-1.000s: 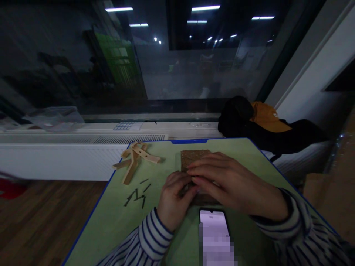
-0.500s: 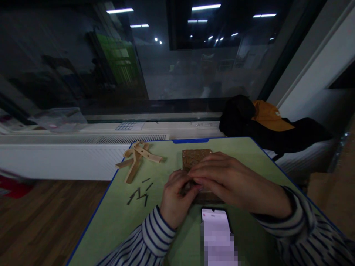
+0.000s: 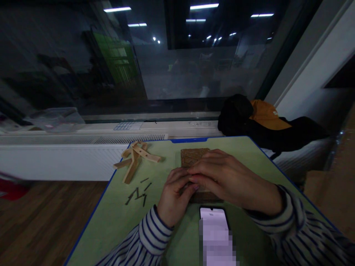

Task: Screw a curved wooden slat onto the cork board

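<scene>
Green desk (image 3: 172, 155) under everything, a black heap (image 3: 233, 114) beyond its far right edge. Barely anything has moved in a second, so the handling remains at one spot: right hand (image 3: 222, 171) and left hand (image 3: 176, 195) meet over the block (image 3: 191, 157), fingers bent, nearly closed; I cannot tell whether they grip anything. They hide much of it. Wood pieces (image 3: 135, 159) lie farther left, the phone (image 3: 216, 221) crowds the block's near side, and nails (image 3: 137, 193) lie scattered left.
</scene>
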A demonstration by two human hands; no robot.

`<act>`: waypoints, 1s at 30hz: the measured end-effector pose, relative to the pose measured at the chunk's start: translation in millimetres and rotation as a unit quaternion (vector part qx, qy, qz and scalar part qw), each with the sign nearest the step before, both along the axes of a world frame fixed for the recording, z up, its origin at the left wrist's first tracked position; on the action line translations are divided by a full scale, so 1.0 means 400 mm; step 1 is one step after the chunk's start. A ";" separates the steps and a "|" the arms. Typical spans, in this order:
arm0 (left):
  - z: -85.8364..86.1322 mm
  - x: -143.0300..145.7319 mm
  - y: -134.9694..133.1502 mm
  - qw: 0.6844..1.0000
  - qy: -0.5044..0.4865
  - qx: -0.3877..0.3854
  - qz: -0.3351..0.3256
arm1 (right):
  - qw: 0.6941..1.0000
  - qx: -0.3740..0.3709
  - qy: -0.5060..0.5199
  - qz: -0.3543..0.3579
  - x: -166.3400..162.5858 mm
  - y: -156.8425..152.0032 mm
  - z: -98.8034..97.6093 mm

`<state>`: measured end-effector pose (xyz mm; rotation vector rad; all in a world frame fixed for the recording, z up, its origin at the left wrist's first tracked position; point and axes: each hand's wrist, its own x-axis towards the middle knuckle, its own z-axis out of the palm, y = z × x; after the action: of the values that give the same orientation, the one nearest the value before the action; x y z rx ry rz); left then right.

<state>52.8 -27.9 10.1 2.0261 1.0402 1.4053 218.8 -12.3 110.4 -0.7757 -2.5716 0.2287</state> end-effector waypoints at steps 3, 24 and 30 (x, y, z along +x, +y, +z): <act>0.001 0.001 -0.002 1.000 -0.012 -0.001 0.007 | 1.000 -0.002 0.005 0.000 0.000 0.002 -0.001; -0.003 -0.007 -0.001 1.000 -0.011 -0.022 -0.008 | 0.999 -0.033 0.020 0.036 0.008 -0.005 0.010; 0.004 -0.009 -0.003 1.000 0.004 -0.023 -0.009 | 0.999 -0.031 0.027 0.029 0.005 -0.002 0.005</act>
<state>49.4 -29.3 11.8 2.0051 1.0460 1.3528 220.9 -13.1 112.5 -0.7064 -2.5485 0.3446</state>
